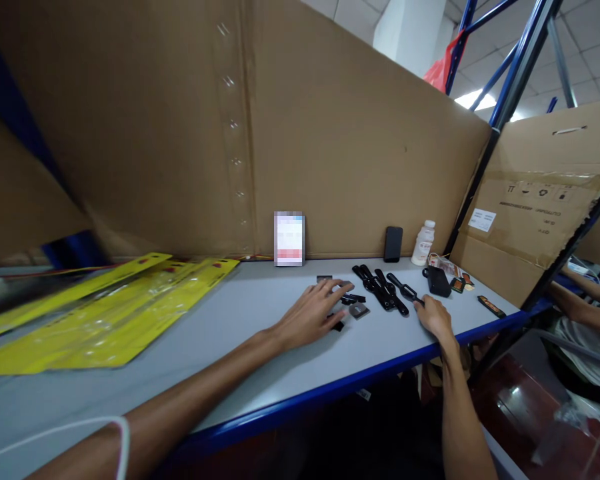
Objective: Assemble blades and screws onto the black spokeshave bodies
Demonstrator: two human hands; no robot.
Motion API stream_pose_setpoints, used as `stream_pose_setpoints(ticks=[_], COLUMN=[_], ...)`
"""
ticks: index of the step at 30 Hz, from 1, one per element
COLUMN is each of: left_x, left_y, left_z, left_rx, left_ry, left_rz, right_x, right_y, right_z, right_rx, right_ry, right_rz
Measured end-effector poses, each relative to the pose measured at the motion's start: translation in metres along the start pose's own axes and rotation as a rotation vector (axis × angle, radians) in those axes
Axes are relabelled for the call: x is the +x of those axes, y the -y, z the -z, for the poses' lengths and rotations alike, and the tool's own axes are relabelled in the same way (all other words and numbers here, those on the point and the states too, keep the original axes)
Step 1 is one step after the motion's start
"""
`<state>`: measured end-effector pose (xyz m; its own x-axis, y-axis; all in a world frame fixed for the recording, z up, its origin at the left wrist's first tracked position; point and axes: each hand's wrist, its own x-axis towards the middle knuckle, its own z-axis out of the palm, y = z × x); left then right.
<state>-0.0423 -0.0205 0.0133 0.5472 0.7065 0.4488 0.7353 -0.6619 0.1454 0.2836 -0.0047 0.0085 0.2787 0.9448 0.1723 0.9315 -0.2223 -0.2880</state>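
Observation:
My left hand (pixel 314 313) reaches over the middle of the table with its fingers spread, holding nothing that I can see. Under and beside its fingers lie small black pieces (pixel 354 299) and a flat grey square piece (pixel 359 311). Farther right, my right hand (pixel 435 316) is closed on the near end of a black handle-like part with a slotted opening (pixel 404 288). Several similar long black parts (pixel 377 287) lie in an overlapping pile between my hands. The fingers of my right hand partly hide the end they grip.
Yellow packaging cards (pixel 115 313) cover the table's left side. A lit screen (pixel 289 240) leans against the cardboard wall (pixel 340 147). A dark phone (pixel 393 244), a bottle (pixel 423 243) and a black case (pixel 437 281) stand at the right. Another person's arm (pixel 580 303) shows beyond the cardboard.

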Motion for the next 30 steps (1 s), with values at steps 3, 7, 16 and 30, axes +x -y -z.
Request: stream_pose_setpoints(ticks=[3, 7, 16, 30], left_x=[0.013, 0.035, 0.015, -0.025], left_y=[-0.009, -0.013, 0.011, 0.065], left_z=[-0.013, -0.032, -0.023, 0.026], left_rx=[0.005, 0.033, 0.023, -0.083], left_ry=[0.122, 0.273, 0.348, 0.136], left_rz=[-0.003, 0.109, 0.015, 0.155], right_x=[-0.006, -0.016, -0.064, -0.095], right_y=[0.001, 0.005, 0.054, 0.066], right_z=[-0.002, 0.002, -0.011, -0.007], right_rx=[0.062, 0.182, 0.412, 0.196], right_ry=[-0.055, -0.139, -0.094, 0.03], right_rz=[-0.026, -0.007, 0.208, 0.257])
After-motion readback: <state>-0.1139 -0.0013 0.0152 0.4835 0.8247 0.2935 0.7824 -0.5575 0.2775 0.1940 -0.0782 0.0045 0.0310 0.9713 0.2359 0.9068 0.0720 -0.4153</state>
